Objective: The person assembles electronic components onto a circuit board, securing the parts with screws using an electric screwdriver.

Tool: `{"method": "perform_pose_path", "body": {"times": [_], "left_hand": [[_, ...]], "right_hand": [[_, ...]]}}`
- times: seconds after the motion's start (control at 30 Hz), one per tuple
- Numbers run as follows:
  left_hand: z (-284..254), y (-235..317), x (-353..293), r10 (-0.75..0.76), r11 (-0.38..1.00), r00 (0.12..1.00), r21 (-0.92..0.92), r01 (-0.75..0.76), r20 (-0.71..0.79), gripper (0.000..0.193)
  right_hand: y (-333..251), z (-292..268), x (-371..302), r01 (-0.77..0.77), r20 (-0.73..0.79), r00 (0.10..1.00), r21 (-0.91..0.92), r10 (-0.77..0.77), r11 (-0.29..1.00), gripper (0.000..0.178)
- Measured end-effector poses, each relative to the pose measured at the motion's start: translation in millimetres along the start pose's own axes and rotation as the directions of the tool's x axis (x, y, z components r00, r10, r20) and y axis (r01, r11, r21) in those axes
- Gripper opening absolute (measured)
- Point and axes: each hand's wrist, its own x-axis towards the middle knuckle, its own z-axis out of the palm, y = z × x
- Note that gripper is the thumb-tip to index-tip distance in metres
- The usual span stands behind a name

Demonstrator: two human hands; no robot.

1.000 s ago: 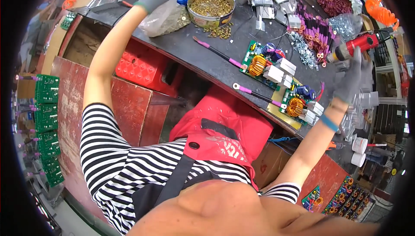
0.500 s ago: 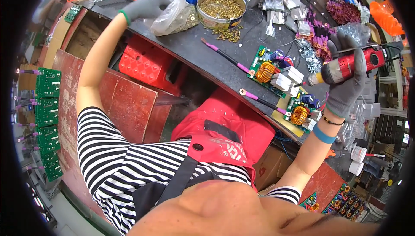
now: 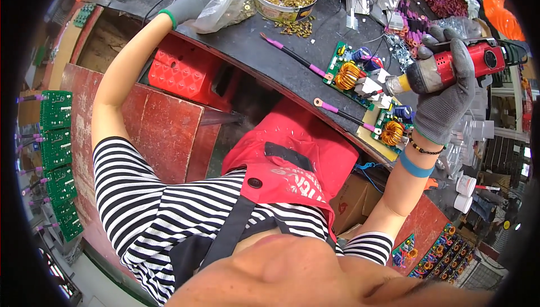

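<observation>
We note right hand [image 3: 444,102] still wrapped around red power screwdriver [image 3: 450,71], tip now lower, nearer circuit board [image 3: 357,76]. Left hand [image 3: 191,3] stays on plastic bag [image 3: 222,3], closure unclear.

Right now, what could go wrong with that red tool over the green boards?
The right hand holds the red screwdriver with its tip by the upper board; a slip might scratch parts. The left hand is on a plastic bag at the bench edge; it might slide off. Loose brass screws could roll away.
</observation>
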Motion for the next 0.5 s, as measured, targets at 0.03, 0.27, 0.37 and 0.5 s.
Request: {"method": "perform_pose_path", "body": {"times": [0.03,0.27,0.37,0.5], "left_hand": [[0,5,-4,-0.051,0.989,0.994,-0.144,0.037,-0.096,0.037],[-21,30,-25,0.147,0.945,0.977,0.315,-0.093,-0.153,0.027],[-23,23,-25,0.050,0.994,0.992,0.102,-0.038,-0.116,0.031],[-18,19,-27,0.078,0.995,0.977,0.077,-0.064,-0.198,0.035]], "right_hand": [[-1,4,-3,0.029,-0.028,0.999,-0.082,-0.031,0.996,0.035],[0,7,-3,0.038,0.020,0.999,-0.069,-0.036,0.997,0.035],[6,5,-6,0.157,0.097,0.985,-0.155,-0.143,0.975,0.033],[4,-2,-6,0.115,0.154,0.983,-0.074,-0.103,0.991,0.032]]}}
